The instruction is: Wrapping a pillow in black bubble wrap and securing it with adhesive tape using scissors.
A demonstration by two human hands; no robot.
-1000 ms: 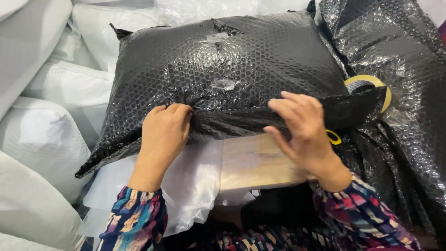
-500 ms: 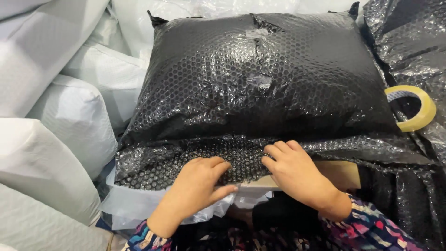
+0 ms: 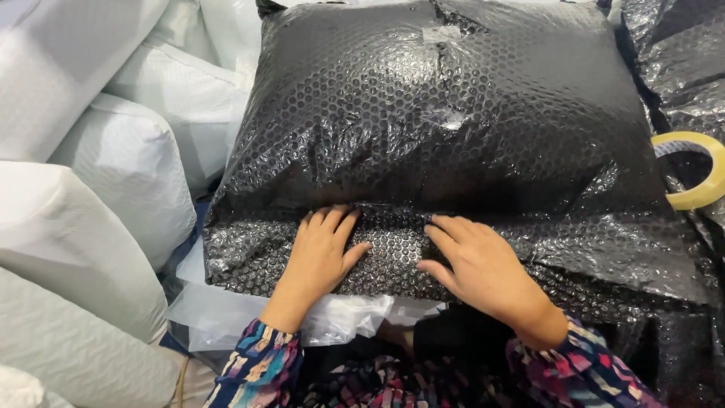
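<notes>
One big black bubble-wrap parcel (image 3: 453, 136) lies in front of the person, with at least four white padded bundles (image 3: 113, 174) stacked to its left and one roll of yellowish tape (image 3: 698, 198) at the right edge, partly cut off. The left hand (image 3: 317, 253) and right hand (image 3: 476, 264) both press flat on the parcel's near folded flap, fingers spread and gripping nothing. What is inside the wrap cannot be seen.

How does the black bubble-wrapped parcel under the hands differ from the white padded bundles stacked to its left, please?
The black parcel is dark, glossy and dimpled with bubbles; the white bundles are pale, matt and finely textured. The black parcel has tape patches on top; none show on the white bundles. Both hands, left hand and right hand, press the black parcel; the white bundles lie untouched. Both look soft and pillow-shaped.
</notes>
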